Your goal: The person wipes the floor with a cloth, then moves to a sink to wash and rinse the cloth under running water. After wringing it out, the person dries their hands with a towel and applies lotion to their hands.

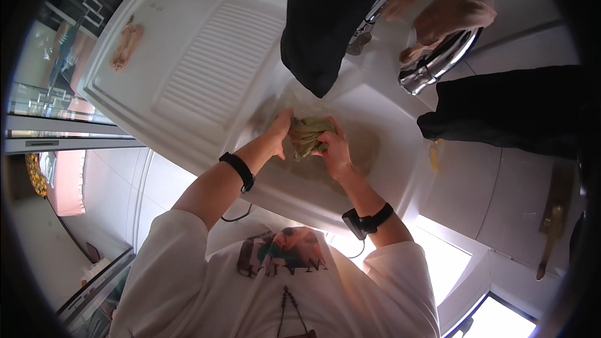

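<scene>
A crumpled greenish cloth is bunched up in the basin of a white laundry sink, over shallow cloudy water. My right hand grips the cloth from its right side, thumb and fingers closed on the folds. Against the cloth's left edge is my left hand, its thumb spread away from the stretched fingers. Part of the left fingers is hard to make out. Each wrist wears a black band.
A ridged washboard slopes left of the basin, with a tan crumpled item beyond it. Black fabric hangs over the basin's far side. A brown cloth drapes over the chrome faucet. More black fabric hangs at right.
</scene>
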`<state>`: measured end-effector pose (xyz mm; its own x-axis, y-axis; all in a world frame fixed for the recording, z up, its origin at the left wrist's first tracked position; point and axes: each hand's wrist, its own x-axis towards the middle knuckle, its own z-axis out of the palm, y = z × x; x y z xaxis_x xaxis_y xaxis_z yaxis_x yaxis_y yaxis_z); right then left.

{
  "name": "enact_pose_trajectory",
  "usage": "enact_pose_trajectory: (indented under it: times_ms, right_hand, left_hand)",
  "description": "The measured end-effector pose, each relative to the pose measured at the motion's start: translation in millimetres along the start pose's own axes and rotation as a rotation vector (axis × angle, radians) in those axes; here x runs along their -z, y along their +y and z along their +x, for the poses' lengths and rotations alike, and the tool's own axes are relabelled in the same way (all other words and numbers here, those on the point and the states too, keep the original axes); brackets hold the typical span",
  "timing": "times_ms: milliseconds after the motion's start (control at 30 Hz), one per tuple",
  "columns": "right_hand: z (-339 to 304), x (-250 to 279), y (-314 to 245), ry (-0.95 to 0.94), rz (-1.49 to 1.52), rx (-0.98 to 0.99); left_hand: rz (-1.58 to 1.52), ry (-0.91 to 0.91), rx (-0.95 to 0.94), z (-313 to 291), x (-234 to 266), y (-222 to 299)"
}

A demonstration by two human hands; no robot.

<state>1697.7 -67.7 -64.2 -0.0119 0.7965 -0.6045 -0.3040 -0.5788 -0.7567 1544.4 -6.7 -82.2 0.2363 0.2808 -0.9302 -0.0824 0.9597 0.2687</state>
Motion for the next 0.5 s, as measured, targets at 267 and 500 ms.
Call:
enact_pose_trajectory:
  times_ms: [267,500]
  right_hand:
    - [-20.2,-66.2,-1.1,0.266,-0.870,0.553]
    - [13.9,-25.8,24.5,0.323,-1.057,0.781]
  left_hand:
    - [-0.260,-0.706,-0.097,83.6,22.9,-44.6]
    - [0.074,-0.399,-0.116,75.7,2.2,-51.5]
